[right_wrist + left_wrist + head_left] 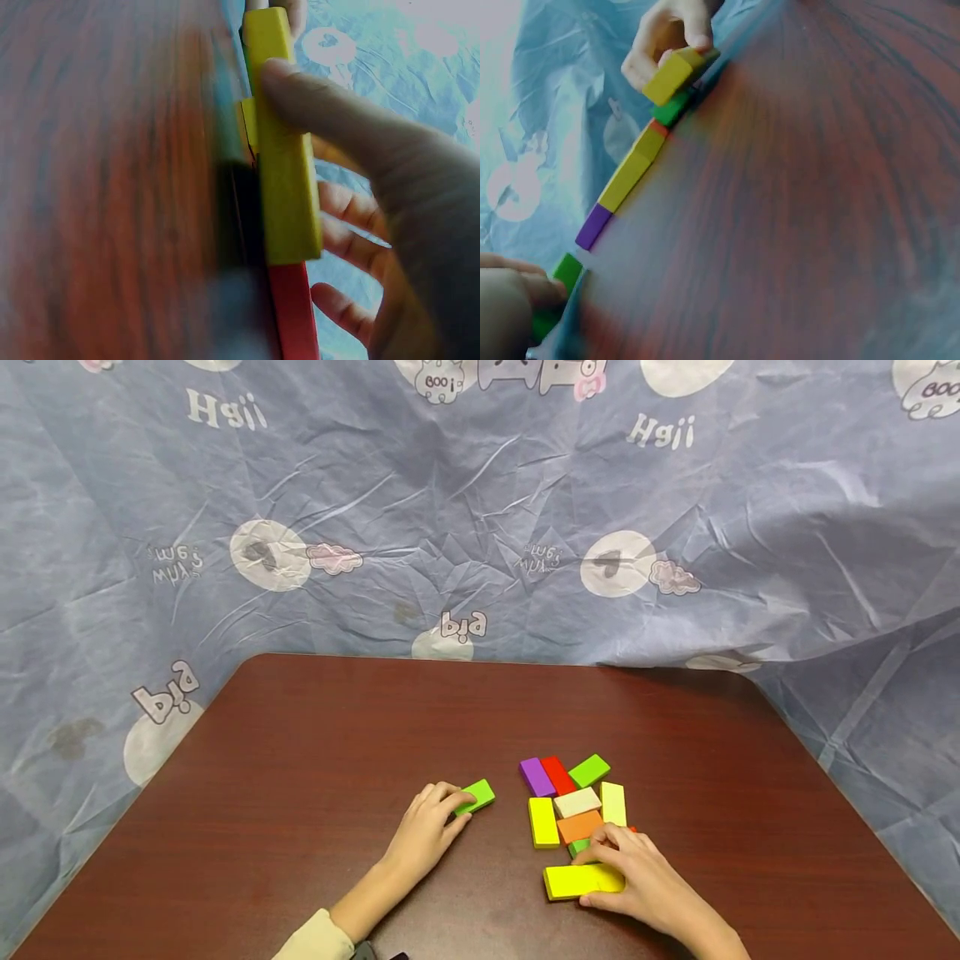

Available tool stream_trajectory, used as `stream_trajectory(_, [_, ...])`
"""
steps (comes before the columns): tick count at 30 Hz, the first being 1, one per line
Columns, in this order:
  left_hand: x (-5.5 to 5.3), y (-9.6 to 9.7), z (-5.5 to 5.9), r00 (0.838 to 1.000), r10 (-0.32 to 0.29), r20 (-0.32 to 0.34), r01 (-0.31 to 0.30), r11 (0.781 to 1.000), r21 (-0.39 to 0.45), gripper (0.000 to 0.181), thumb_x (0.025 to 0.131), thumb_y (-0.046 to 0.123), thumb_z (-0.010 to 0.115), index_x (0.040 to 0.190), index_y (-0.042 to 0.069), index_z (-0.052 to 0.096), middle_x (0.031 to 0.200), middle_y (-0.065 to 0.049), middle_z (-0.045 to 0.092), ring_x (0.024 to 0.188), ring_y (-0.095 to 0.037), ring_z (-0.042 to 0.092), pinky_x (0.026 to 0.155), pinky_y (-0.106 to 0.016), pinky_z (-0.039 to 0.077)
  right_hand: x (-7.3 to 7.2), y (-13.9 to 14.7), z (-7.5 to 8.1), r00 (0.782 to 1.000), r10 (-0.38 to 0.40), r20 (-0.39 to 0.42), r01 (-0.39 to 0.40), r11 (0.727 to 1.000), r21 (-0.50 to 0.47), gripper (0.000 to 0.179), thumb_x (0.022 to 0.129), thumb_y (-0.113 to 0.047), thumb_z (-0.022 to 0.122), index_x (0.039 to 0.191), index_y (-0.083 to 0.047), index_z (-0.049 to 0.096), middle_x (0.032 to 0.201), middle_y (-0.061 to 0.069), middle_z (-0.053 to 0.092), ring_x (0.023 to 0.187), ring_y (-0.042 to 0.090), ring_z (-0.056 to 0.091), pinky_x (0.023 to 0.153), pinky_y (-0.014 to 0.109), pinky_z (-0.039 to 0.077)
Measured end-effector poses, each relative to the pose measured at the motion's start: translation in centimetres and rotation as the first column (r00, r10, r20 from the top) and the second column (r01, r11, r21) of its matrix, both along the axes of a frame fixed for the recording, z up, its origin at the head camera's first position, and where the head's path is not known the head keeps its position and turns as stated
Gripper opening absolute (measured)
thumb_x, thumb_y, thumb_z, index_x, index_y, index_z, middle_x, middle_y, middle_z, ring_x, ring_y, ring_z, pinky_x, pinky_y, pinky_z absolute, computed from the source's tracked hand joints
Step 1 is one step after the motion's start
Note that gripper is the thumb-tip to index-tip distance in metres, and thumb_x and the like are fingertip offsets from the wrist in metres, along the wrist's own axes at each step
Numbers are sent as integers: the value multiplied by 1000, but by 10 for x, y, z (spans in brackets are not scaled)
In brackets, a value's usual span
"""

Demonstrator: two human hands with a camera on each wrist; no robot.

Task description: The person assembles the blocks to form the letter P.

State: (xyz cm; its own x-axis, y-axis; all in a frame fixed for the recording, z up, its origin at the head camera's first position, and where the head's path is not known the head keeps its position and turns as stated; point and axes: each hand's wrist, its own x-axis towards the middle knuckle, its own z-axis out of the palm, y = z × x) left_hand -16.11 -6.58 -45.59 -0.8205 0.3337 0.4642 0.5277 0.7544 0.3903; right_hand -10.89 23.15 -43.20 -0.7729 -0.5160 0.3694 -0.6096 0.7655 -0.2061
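My left hand pinches a light green block on the table, left of a cluster of coloured blocks. In the left wrist view that green block shows beside the fingers. At the near side of the cluster my right hand grips a yellow block between thumb and fingers. The right wrist view has the thumb across the broad face of this yellow block, with a red block beyond its lower end. A green block lies partly hidden behind the right fingers.
The cluster has a purple block, a red block, a green block, a cream block, an orange block, a yellow block and a pale yellow block. A printed grey-blue cloth hangs behind the brown table.
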Motion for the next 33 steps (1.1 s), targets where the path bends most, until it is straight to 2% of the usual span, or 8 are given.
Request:
stream_trajectory(3, [0,-1,0,998,51,24,-51,999,-6,25,79,22,69,104,23,66,99,4,60,89,-12,55,75,-30,46,2,-3,2,1000,-10,22,11,999,-42,32,66,-46,75,92,-39,58,94,-27,46,85,-4,46,75,25,35])
stream_trajectory(6, [-1,-1,-1,997,71,17,-71,997,-26,26,80,26,68,105,24,67,96,3,60,85,-12,54,71,-28,42,3,-10,8,994,-36,103,46,994,-98,31,70,-41,74,95,-36,56,95,-27,50,88,-4,48,76,23,40])
stream_trajectory(12, [-1,1,0,998,37,50,-34,998,-45,29,86,33,59,111,21,67,89,5,55,77,-8,47,70,-25,37,8,-34,18,960,-103,259,141,981,-131,28,76,-39,70,98,-27,57,96,-20,54,85,-2,49,71,22,46])
stream_trajectory(15, [-2,1,-1,998,12,61,-11,1000,-9,27,87,28,59,112,21,67,89,6,55,77,-7,47,70,-25,37,9,-51,21,961,-141,237,162,984,-72,30,76,-37,71,101,-26,58,99,-17,57,85,0,52,71,23,47])
stream_trajectory(20, [-8,-6,-4,995,-29,91,24,998,55,27,86,29,61,112,22,66,94,6,53,82,-6,46,72,-26,38,7,-80,22,979,-148,140,141,988,54,32,75,-37,70,105,-29,60,95,-16,57,79,3,54,54,22,42])
stream_trajectory(25, [-16,-20,-4,983,-127,131,121,991,53,31,87,34,59,117,25,61,116,3,54,107,-14,50,89,-38,41,3,-105,17,992,-98,79,86,986,140,28,76,-37,69,102,-28,62,89,-11,55,72,5,54,45,18,34])
stream_trajectory(28, [-19,-26,-3,965,-193,175,190,981,29,32,89,35,56,119,28,59,130,4,51,123,-18,45,100,-46,36,1,-116,15,991,-111,72,97,981,168,29,76,-37,69,101,-25,62,89,-7,54,71,8,53,43,18,35])
stream_trajectory(33, [-18,-28,-1,954,-216,208,227,973,-31,33,91,39,50,122,30,58,134,5,49,125,-19,44,102,-47,34,1,-126,13,975,-157,159,135,981,140,34,76,-38,69,103,-20,61,97,-4,56,79,13,58,45,23,41])
